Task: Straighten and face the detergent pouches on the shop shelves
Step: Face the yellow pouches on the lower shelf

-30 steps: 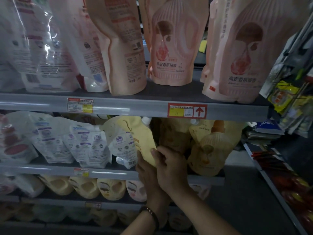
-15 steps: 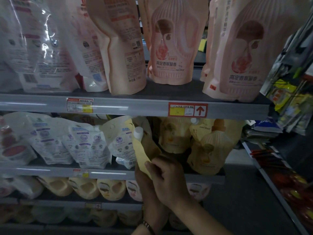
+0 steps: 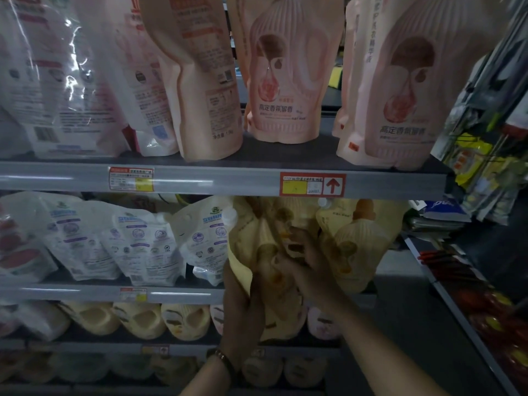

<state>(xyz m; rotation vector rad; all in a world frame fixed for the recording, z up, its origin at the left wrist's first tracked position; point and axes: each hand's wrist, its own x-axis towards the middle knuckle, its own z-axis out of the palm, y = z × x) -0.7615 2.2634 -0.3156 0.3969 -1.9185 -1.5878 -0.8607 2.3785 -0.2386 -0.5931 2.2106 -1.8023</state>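
Note:
A yellow detergent pouch (image 3: 254, 241) hangs out over the front edge of the middle shelf (image 3: 85, 291), tilted, with its printed front turned toward me. My left hand (image 3: 243, 312) grips its lower left edge from below. My right hand (image 3: 303, 261) holds its front, fingers curled on the face. Another yellow pouch (image 3: 357, 247) stands upright to the right. White pouches (image 3: 143, 247) lean in a row to the left. Pink pouches (image 3: 285, 70) stand on the upper shelf (image 3: 228, 181).
A lower shelf carries pale yellow and pink pouches (image 3: 137, 318) lying on their backs. A rack of hanging packets (image 3: 485, 144) juts in at the upper right. Red items (image 3: 491, 307) line a sloped display at the lower right. Price labels (image 3: 313, 184) mark the shelf edges.
The yellow pouch has turned from edge-on to front-facing and come forward off the shelf. My right hand moved up onto its face; my left hand dropped under its lower edge.

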